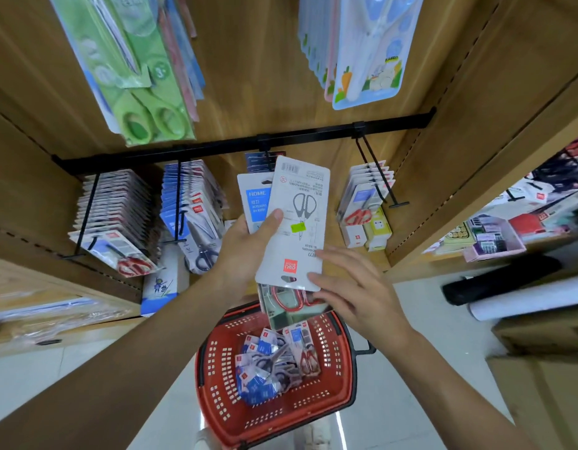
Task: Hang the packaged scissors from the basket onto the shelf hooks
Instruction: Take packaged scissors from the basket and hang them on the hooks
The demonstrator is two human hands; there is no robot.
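My left hand (pixel 248 245) grips a white scissors package (pixel 294 222) by its left edge, thumb on the printed back, which faces me upside down. A second package with red-handled scissors (pixel 290 303) sticks out beneath it. My right hand (pixel 355 287) touches the lower right corner of the white package with straight fingers. Below, a red basket (pixel 313 414) on the floor holds several packaged scissors (pixel 271 365). A black rail (pixel 235 147) carries hooks; the centre hook (pixel 268 160) is just above the held package, the right hook (pixel 378 177) is partly filled.
Full hooks of packaged scissors (pixel 119 219) hang at the left. Green scissors packs (pixel 144 76) and pale blue packs (pixel 362 50) hang on the upper row. Wooden shelf walls close in both sides. Stationery sits on the shelf at right (pixel 495 235).
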